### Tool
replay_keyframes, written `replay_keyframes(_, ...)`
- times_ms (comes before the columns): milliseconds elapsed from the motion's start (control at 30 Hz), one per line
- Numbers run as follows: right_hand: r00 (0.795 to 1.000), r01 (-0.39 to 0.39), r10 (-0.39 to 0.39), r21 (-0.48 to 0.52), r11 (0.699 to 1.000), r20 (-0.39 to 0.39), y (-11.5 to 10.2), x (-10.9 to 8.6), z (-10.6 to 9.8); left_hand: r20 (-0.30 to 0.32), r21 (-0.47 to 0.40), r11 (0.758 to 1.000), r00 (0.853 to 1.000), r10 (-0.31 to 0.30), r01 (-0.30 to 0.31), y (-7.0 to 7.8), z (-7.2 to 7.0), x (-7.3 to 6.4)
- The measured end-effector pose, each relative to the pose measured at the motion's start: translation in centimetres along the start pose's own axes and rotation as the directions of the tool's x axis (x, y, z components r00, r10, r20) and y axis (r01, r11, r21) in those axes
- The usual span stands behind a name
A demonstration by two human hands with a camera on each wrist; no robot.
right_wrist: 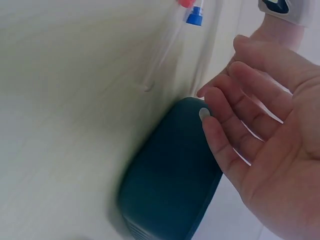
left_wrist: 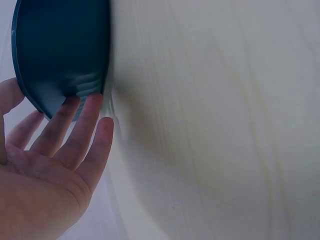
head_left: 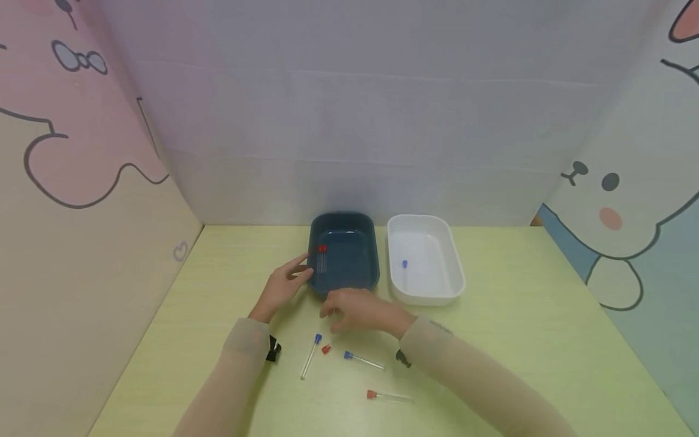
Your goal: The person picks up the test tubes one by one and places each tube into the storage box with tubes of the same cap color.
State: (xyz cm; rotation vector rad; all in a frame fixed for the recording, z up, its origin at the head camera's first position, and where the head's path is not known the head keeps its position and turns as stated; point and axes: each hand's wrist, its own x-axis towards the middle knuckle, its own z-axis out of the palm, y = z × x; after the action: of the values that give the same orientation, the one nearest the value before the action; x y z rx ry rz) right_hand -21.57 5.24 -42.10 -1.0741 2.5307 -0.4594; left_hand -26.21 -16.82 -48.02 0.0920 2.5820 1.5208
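In the head view, my left hand (head_left: 281, 288) is at the left side of a dark blue tray (head_left: 377, 261). Its fingers touch the outer wall, with the thumb by the rim. My right hand (head_left: 357, 309) hovers at the tray's front edge, fingers loosely bent and nothing between them. Under it lies a tube with a red cap (head_left: 326, 349); the clear tube body (right_wrist: 162, 57) shows in the right wrist view. Close by are a blue-capped tube (head_left: 310, 359) and another blue-capped tube (head_left: 364, 360). Several red-capped tubes (head_left: 322, 261) lie inside the dark tray.
A white tray (head_left: 459, 282) stands to the right of the dark one, holding a blue-capped tube (head_left: 405, 264). Nearer the front of the pale yellow table (head_left: 508, 340) lies a red-capped tube (head_left: 389, 397). Printed cloth walls (head_left: 355, 121) enclose the back and sides.
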Motion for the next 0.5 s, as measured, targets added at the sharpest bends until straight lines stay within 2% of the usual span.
replay_keyframes(233,1.0,0.027,-0.026,-0.089,0.996,0.004,0.4,0.3,1.5,-0.004,-0.001,1.0,1.0,-0.001,0.001,-0.2,0.0,0.2)
replay_keyframes(500,0.999,0.002,0.001,-0.072,0.997,0.037,0.9,0.4,2.8,-0.006,-0.002,1.0,1.0,0.003,-0.003,-0.3,0.0,0.3)
